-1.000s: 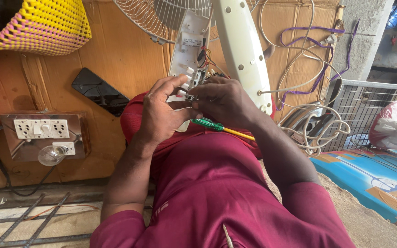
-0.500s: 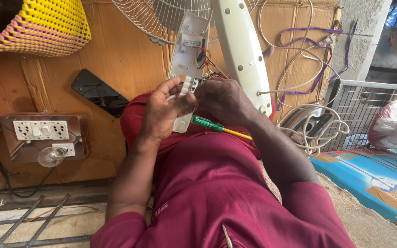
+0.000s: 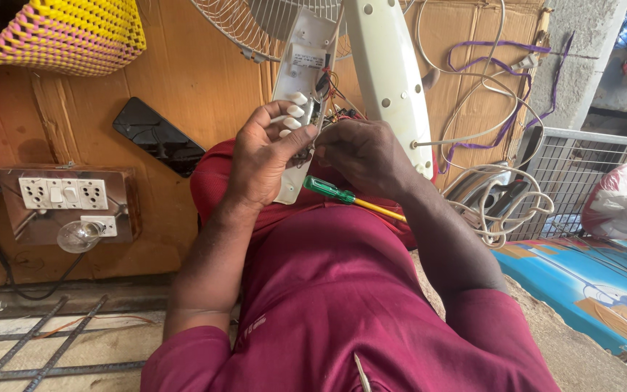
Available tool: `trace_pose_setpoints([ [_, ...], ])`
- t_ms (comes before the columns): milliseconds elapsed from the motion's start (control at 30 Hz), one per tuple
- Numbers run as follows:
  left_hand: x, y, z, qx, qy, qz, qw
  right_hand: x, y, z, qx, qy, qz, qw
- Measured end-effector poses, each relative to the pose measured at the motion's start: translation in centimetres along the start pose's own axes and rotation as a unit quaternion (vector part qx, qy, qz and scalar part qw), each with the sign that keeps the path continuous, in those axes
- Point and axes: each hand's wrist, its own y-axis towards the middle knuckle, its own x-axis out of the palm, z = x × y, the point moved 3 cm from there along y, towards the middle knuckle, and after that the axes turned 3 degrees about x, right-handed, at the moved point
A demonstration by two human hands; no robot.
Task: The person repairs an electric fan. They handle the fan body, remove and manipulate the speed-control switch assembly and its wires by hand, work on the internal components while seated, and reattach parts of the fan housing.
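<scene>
white fan column: lies on the wooden floor | fan switch panel: just left of column, wires exposed | left hand: clamped on panel's lower end | right hand: fingers closed at the wires beside panel | green-handled screwdriver: lies on lap, below column.

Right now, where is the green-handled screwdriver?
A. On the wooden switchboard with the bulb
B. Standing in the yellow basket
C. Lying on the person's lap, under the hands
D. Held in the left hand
C: the green-handled screwdriver lies on the maroon-clothed lap, just below the left hand and right hand, which both hold the white switch panel.
</scene>
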Motion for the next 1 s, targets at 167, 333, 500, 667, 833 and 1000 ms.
trace_pose_setpoints([
  [167, 0.4, -0.2, 1.1, 0.06, 0.153, -0.015, 0.986, 0.0, 0.0, -0.1, -0.046, -0.049, 0.03, 0.997],
  [333, 1.0, -0.2, 1.6, 0.086, 0.234, -0.023, 0.968, 0.0, 0.1, -0.4, -0.115, -0.104, 0.054, 0.986],
  [500, 1.1, -0.3, 1.8, 0.105, 0.254, -0.023, 0.961, 0.0, 0.2, -0.3, -0.107, -0.09, 0.057, 0.989],
  [667, 1.1, -0.2, 1.9, 0.125, 0.243, -0.022, 0.962, 0.2, 0.1, -0.4, -0.104, -0.072, 0.061, 0.99],
  [833, 0.8, -0.2, 1.8, 0.1, 0.259, -0.01, 0.961, 0.1, 0.1, -0.5, -0.102, -0.059, 0.058, 0.991],
  [1000, 0.9, -0.2, 1.9, 0.108, 0.231, -0.013, 0.967, 0.3, 0.1, -0.1, -0.044, -0.015, 0.036, 0.998],
])
